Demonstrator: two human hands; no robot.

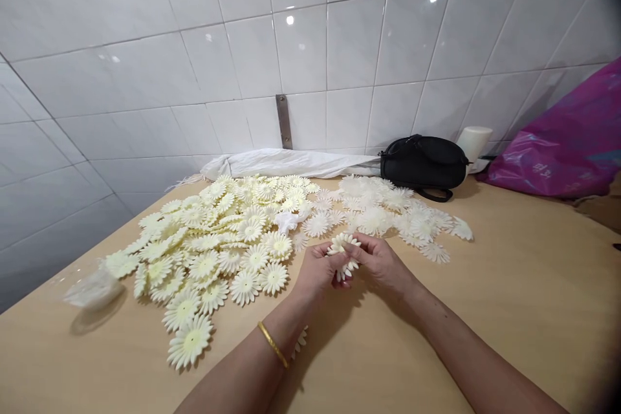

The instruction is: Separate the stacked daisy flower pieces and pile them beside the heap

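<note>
The left hand (316,270) and right hand (387,264) both pinch a pale petalled flower (342,243) between their fingers (358,252) over the worktop (528,265).

**White characters (542,171) on a glossy purple plastic bag (548,142), too small to read**

The writing stands on the bag, which lies well beyond and to the right of the person's right hand (385,265). It is a short row of small white characters, printed low on the bag's side, toward the end nearer the hand. The strokes are too blurred to make out as any word, brand or number. Farther to the right from the hand, the same bag bears a bluish patch (604,156); whether it includes lettering cannot be told.
</note>
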